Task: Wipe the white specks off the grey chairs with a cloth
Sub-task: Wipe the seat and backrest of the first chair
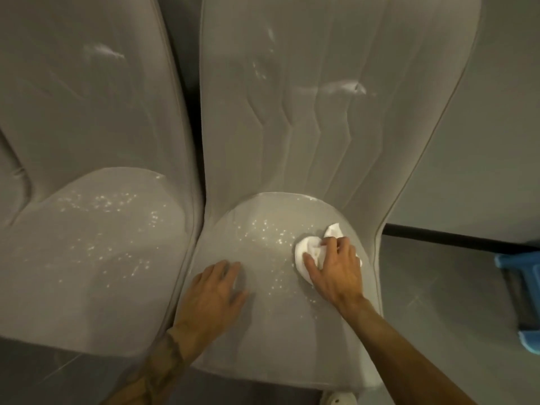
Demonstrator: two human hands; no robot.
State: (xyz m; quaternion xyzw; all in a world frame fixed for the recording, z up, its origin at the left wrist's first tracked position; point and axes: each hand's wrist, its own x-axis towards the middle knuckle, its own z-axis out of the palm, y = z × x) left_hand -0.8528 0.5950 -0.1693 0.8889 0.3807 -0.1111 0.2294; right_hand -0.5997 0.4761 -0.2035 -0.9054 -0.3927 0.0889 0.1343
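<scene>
Two grey upholstered chairs stand side by side. The right chair (271,331) has white specks (268,232) scattered over the middle of its seat. My right hand (336,270) grips a crumpled white cloth (306,249) and presses it onto the right part of that seat. On the seat's left side my left hand (216,290) rests flat, fingers spread, holding nothing. The left chair (87,302) also carries many white specks (111,229) on its seat. White smears mark both backrests.
A blue plastic object (526,296) sits on the grey floor at the far right. A grey wall or panel with a dark base strip (455,236) runs behind the right chair. A light-coloured shoe tip (339,399) shows below the seat.
</scene>
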